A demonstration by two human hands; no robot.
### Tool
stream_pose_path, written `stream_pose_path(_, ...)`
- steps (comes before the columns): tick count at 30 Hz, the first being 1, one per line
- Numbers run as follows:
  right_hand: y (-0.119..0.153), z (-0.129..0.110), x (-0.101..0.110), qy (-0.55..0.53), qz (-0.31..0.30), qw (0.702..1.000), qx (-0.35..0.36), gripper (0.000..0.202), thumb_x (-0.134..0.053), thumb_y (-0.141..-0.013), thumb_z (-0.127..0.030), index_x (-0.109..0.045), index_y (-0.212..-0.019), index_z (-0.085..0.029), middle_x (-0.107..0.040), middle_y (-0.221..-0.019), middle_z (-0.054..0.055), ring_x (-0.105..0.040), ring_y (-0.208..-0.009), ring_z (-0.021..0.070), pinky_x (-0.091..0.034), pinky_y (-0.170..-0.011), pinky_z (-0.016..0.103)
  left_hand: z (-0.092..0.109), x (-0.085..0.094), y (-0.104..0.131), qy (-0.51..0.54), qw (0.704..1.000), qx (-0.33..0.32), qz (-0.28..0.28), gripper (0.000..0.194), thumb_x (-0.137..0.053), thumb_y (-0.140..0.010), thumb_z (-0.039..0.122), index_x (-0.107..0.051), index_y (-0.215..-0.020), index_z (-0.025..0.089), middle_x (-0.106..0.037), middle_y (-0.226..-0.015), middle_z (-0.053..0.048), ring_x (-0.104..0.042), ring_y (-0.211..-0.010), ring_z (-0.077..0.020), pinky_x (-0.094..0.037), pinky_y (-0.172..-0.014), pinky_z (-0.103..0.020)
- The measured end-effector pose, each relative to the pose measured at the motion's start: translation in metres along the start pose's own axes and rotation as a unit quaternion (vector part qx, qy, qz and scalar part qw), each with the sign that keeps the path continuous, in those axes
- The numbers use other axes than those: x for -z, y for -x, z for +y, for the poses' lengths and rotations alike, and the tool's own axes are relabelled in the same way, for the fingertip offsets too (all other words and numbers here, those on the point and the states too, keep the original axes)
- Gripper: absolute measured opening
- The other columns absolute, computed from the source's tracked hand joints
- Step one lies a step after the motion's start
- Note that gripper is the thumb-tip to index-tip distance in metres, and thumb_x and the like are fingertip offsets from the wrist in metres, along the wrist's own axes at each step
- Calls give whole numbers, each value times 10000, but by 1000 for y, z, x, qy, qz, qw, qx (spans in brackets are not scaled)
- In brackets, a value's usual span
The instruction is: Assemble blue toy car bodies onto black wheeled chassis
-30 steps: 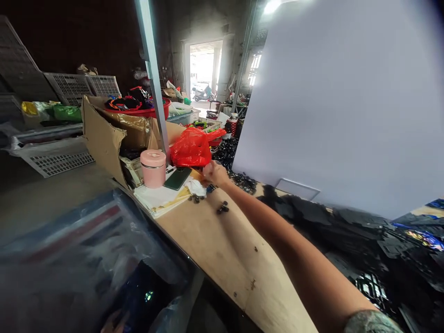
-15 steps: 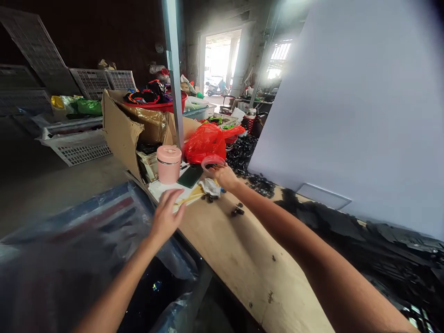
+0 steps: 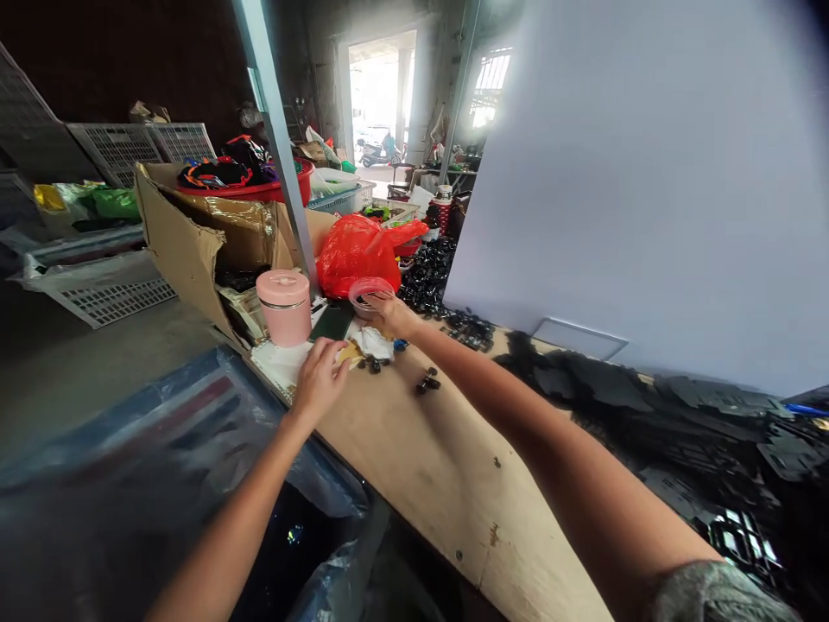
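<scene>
At the far end of the wooden board, my right hand [image 3: 394, 316] grips the near rim of a round clear plastic bowl [image 3: 363, 306], fingers reaching over its edge. The bowl's contents are mostly hidden. My left hand [image 3: 319, 377] hovers at the board's left edge, fingers curved and apart, holding nothing. Beyond it lie a dark phone [image 3: 332, 321] and a pink lidded container [image 3: 285, 311]. Crumpled white tissue [image 3: 375, 344] sits just below the bowl, with small black plastic parts [image 3: 427, 380] nearby.
A red plastic bag [image 3: 357, 252] stands behind the bowl. Black parts [image 3: 431, 272] are heaped along the board's right side, beside a large pale panel [image 3: 622, 190]. A metal post [image 3: 280, 130] rises behind the pink container, near an open cardboard box [image 3: 185, 250]. Plastic-lined space lies lower left.
The view has shifted right, so the scene sits further left. The bowl looks lower and flatter against the board, with my right hand still at its rim. My left hand's fingers have curled slightly.
</scene>
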State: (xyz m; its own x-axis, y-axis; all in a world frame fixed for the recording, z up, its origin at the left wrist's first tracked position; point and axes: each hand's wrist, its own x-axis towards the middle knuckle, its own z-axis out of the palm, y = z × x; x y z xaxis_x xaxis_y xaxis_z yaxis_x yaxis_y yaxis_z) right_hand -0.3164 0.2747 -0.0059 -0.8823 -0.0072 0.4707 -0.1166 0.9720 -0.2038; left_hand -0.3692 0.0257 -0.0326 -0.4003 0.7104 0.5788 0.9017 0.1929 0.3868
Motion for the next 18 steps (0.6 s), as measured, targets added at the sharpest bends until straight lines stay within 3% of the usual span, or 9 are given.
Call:
stream_pose_path(3,9,2,10,16,21,999,-38,551,-548,-904,-106,-519,-1454,-128,-591,-1422,166,-521,-1346,271,-400,-1170,448,8,11,18,51,998,-9,21,221,-563,-975,237,-642,-1177,198,-637,-1072,-74,-649,-905,-188,-562,-842,-328)
stream_pose_path(6,33,6,21,38,33,994,-97,441,-428,-968,-135,-566,-1385,-95,-635,-1314,195,-561,-1252,293,-427,-1104,455,14,25,35,83,995,-11,50,193,-558,-980,224,-650,-1149,207,-653,-1060,-64,-653,-882,-170,-560,-824,-309)
stream_pose_path(9,64,9,24,46,-11,989,-137,328,-450,-973,-163,-677,-1203,-106,-700,-1144,172,-625,-1084,276,-478,-979,394,19,29,43,93,993,-1,75,166,-557,-977,211,-660,-1107,203,-665,-1023,-55,-655,-842,-157,-562,-797,-295)
stream_pose_path(11,84,12,24,43,-63,988,-138,242,-552,-939,-183,-717,-1113,-145,-724,-1088,126,-645,-1016,237,-482,-920,324,23,22,40,94,995,-7,40,179,-551,-971,200,-663,-1111,196,-668,-1026,-59,-666,-857,-162,-574,-813,-300)
stream_pose_path(15,111,15,39,58,-123,977,-163,169,-586,-899,-140,-735,-977,-120,-737,-1003,141,-649,-963,226,-466,-873,298,27,-8,21,8,993,-24,-117,288,-538,-939,147,-646,-1204,179,-663,-1214,-111,-663,-1117,-224,-550,-1011,-369)
stream_pose_path(18,126,2,58,64,-141,975,-163,184,-548,-912,-123,-726,-954,-104,-734,-1014,165,-643,-997,238,-460,-903,318,31,-27,3,-60,985,-8,-160,345,-542,-899,99,-635,-1225,162,-639,-1272,-143,-637,-1180,-267,-514,-1057,-412)
